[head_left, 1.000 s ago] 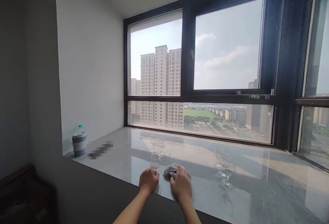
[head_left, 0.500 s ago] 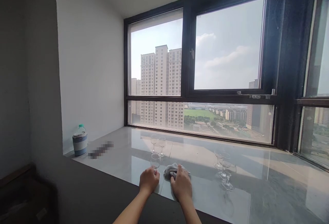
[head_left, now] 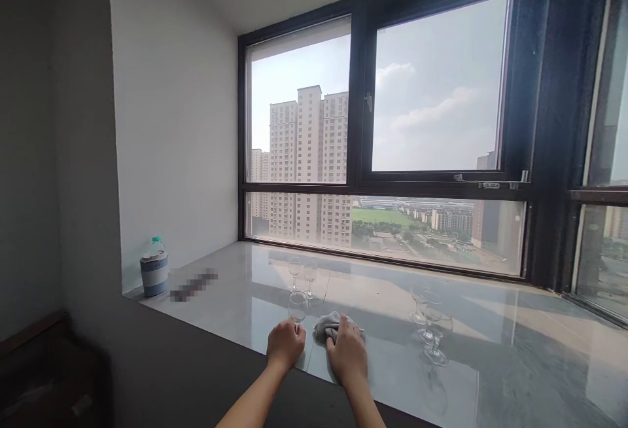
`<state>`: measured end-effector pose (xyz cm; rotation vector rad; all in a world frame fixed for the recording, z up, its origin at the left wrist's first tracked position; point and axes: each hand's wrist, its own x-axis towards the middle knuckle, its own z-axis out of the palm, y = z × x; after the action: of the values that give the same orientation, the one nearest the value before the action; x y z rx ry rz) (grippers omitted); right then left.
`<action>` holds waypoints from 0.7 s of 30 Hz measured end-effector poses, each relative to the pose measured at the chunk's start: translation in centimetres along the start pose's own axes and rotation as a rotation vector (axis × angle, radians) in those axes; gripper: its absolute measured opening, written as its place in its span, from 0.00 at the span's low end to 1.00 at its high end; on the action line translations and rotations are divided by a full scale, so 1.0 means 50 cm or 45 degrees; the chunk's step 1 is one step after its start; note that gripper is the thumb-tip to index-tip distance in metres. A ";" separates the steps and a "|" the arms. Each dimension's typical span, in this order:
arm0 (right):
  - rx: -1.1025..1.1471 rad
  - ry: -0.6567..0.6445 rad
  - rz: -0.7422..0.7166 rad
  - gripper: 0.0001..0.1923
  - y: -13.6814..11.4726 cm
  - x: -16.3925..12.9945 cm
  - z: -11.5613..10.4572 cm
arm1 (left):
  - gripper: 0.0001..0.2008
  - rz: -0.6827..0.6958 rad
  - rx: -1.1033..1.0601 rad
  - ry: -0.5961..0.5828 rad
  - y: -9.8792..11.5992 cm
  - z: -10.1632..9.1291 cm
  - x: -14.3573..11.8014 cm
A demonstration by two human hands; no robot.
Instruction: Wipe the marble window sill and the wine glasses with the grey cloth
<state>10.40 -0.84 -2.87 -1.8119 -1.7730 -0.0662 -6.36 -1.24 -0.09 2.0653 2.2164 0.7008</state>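
Note:
My left hand (head_left: pixel 286 343) is closed at the lower part of a clear stemmed glass (head_left: pixel 297 303); the bowl shows above my fingers, while the stem and foot are mostly hidden. To its right, my right hand (head_left: pixel 348 349) rests on a crumpled grey cloth (head_left: pixel 324 326) on the sill, fingers curled over it. Two more stemmed glasses, one on the left (head_left: pixel 294 272) and one beside it (head_left: pixel 310 277), stand upright just behind the held glass. Off to the right is a group of several clear stemmed glasses (head_left: pixel 434 336), partly overlapping.
A wide, glossy grey tiled sill (head_left: pixel 220 317) runs below a dark-framed window (head_left: pixel 360 107). At its left end stand a blue-and-white cup (head_left: pixel 154 277) and a clear bottle with a green cap (head_left: pixel 156 241). A blurred patch (head_left: pixel 193 284) lies near them. The sill's front edge is close to my wrists.
Both hands keep their places on the glass and the cloth. The whole view has shifted very slightly; nothing on the sill has visibly moved.

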 end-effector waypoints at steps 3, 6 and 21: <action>-0.007 0.008 -0.005 0.29 0.001 0.000 0.002 | 0.15 0.017 0.006 0.013 -0.003 0.003 0.001; -0.009 0.021 -0.010 0.30 0.002 -0.001 0.004 | 0.15 0.004 0.006 0.008 -0.003 0.003 0.001; 0.222 0.017 -0.023 0.32 0.008 0.014 0.004 | 0.16 -0.008 -0.004 -0.014 -0.001 0.001 0.003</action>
<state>10.75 -0.08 -2.88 -1.6681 -1.7297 0.0674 -6.42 -1.09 -0.12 2.0545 2.2132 0.6902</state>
